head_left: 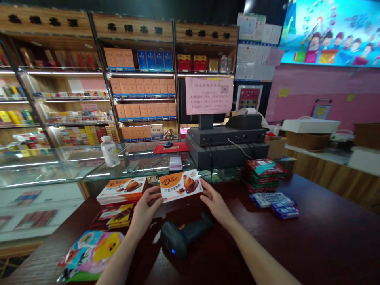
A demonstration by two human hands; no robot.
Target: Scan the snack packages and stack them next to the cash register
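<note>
A white and orange Dove chocolate box (180, 186) is held up above the dark counter, its printed front towards me. My left hand (147, 206) grips its left edge with curled fingers. At the right edge, my right hand (215, 202) closes thumb and fingers on the box. Below the box, a black barcode scanner (184, 234) lies on the counter with a blue light showing. Left of my left hand sits a stack of similar Dove boxes (122, 190). In front of that stack are flat chocolate packs (119, 217) in yellow and red.
A colourful bag with a yellow duck (94, 253) lies front left. To the right are stacked red-green packets (263, 174) and blue packets (285, 209). Behind stand a cash register (225, 136), a glass display case (97, 172) and a white bottle (109, 152).
</note>
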